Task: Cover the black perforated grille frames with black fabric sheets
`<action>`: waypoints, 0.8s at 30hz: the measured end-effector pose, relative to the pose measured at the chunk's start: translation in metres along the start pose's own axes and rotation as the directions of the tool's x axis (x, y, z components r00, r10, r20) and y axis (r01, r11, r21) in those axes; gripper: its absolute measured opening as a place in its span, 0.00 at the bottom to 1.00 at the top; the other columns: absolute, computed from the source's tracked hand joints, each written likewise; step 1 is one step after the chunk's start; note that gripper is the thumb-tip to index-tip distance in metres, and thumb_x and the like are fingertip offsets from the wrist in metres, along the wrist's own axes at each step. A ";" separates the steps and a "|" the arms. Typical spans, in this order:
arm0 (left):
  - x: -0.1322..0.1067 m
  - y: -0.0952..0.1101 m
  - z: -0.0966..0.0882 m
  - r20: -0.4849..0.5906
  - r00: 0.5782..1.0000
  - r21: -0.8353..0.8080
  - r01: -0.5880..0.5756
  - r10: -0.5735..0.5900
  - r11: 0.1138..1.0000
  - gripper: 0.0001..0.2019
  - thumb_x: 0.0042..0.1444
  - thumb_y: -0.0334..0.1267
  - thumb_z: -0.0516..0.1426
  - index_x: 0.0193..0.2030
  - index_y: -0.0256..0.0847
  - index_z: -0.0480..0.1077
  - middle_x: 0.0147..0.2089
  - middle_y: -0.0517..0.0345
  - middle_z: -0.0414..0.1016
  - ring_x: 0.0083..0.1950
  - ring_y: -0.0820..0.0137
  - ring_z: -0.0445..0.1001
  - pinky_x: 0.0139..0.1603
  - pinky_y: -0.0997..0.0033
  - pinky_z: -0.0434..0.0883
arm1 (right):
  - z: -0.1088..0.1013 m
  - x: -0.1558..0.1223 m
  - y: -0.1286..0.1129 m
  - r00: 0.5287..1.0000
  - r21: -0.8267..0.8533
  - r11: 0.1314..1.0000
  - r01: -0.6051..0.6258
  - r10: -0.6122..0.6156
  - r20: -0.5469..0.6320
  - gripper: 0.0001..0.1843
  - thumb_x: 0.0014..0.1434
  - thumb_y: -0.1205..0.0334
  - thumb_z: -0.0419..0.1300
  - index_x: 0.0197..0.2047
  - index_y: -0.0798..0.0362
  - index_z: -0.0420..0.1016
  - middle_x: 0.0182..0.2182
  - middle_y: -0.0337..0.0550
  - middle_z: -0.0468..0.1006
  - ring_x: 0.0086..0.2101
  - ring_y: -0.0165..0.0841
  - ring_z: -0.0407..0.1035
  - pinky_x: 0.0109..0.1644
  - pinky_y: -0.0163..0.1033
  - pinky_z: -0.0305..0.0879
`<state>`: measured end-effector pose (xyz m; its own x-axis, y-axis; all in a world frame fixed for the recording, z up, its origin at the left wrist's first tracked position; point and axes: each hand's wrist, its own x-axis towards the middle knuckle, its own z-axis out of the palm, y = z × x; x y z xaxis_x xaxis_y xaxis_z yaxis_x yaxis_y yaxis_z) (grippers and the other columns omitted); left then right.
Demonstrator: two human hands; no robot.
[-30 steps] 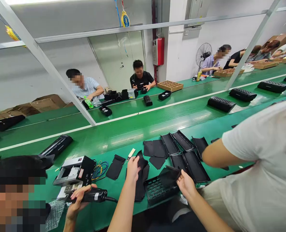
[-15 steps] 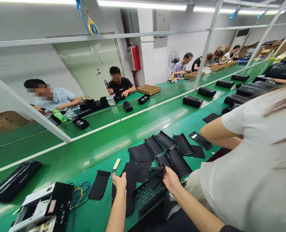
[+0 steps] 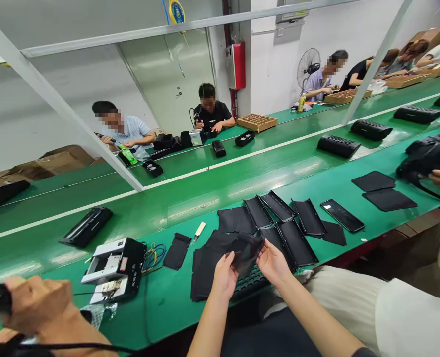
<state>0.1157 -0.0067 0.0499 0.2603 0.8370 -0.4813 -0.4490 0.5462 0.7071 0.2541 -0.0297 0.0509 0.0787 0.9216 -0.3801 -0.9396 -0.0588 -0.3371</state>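
A thin black mesh cloth (image 3: 246, 250) is stretched between my two hands. My left hand (image 3: 226, 274) pinches its near left edge. Fingers of my right hand (image 3: 273, 261) are closed on its right corner. Beneath the cloth lies a black perforated panel (image 3: 250, 283), partly hidden by my hands. Left of my hands is a stack of black cloth pieces (image 3: 207, 270), and several black curved panels (image 3: 297, 243) lie just beyond my right hand.
A brush-like tool with a pale handle (image 3: 200, 230) lies behind the cloth stack. A machine (image 3: 130, 270) with cables stands to the left. At lower left, a co-worker's hand (image 3: 37, 300) grips a black object. A phone (image 3: 342, 215) lies right of the panels. Speakers (image 3: 339, 147) sit on the green belt.
My left hand has moved right and taken hold of the cloth. The view has shifted left. A co-worker's hand now shows at lower left, and the person on the right has leaned away.
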 end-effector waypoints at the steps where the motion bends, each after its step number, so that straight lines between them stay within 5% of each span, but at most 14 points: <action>1: -0.004 0.005 0.001 -0.028 0.999 -0.008 -0.033 0.033 0.999 0.13 0.39 0.39 0.61 0.33 0.36 0.66 0.37 0.50 0.74 0.40 0.66 0.72 0.40 0.68 0.68 | 0.000 -0.001 -0.002 1.000 0.005 1.000 -0.018 0.018 0.021 0.09 0.54 0.58 0.52 0.30 0.51 0.70 0.30 0.39 0.77 0.33 0.31 0.70 0.36 0.37 0.66; 5: -0.020 0.032 0.003 -0.071 0.989 0.097 -0.122 0.129 0.988 0.14 0.37 0.38 0.62 0.31 0.36 0.65 0.33 0.54 0.74 0.36 0.67 0.73 0.36 0.70 0.69 | 0.000 -0.004 -0.012 0.983 -0.110 0.984 -0.138 0.149 0.103 0.20 0.54 0.46 0.46 0.37 0.52 0.70 0.34 0.44 0.76 0.37 0.34 0.69 0.37 0.40 0.65; 11: -0.037 0.058 0.000 -0.034 0.981 0.220 -0.181 0.193 0.958 0.15 0.40 0.42 0.60 0.34 0.36 0.67 0.33 0.55 0.75 0.35 0.68 0.73 0.36 0.69 0.69 | 0.001 -0.005 -0.022 0.978 -0.438 0.885 -0.159 0.201 0.051 0.13 0.47 0.61 0.59 0.38 0.53 0.71 0.29 0.42 0.77 0.26 0.30 0.70 0.23 0.30 0.63; 18: -0.041 0.062 -0.005 -0.059 0.980 0.265 -0.169 0.191 0.949 0.17 0.43 0.44 0.58 0.39 0.36 0.67 0.31 0.55 0.74 0.32 0.69 0.73 0.31 0.71 0.70 | 0.007 -0.010 -0.032 0.980 -0.607 0.786 -0.118 0.193 0.059 0.20 0.45 0.58 0.61 0.42 0.54 0.68 0.28 0.43 0.76 0.22 0.28 0.68 0.20 0.31 0.64; 24: -0.031 0.053 -0.019 -0.066 0.977 0.431 -0.156 0.204 0.889 0.21 0.43 0.48 0.56 0.41 0.35 0.67 0.29 0.54 0.73 0.26 0.71 0.70 0.24 0.75 0.67 | -0.003 -0.007 -0.028 0.993 -0.769 0.639 -0.027 0.105 0.052 0.15 0.46 0.52 0.58 0.31 0.55 0.66 0.19 0.35 0.69 0.16 0.23 0.60 0.16 0.27 0.55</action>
<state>0.0674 -0.0043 0.0923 0.1062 0.9267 -0.3604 -0.0709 0.3686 0.9269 0.2813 -0.0355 0.0607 -0.0376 0.9290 -0.3682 -0.3464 -0.3577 -0.8672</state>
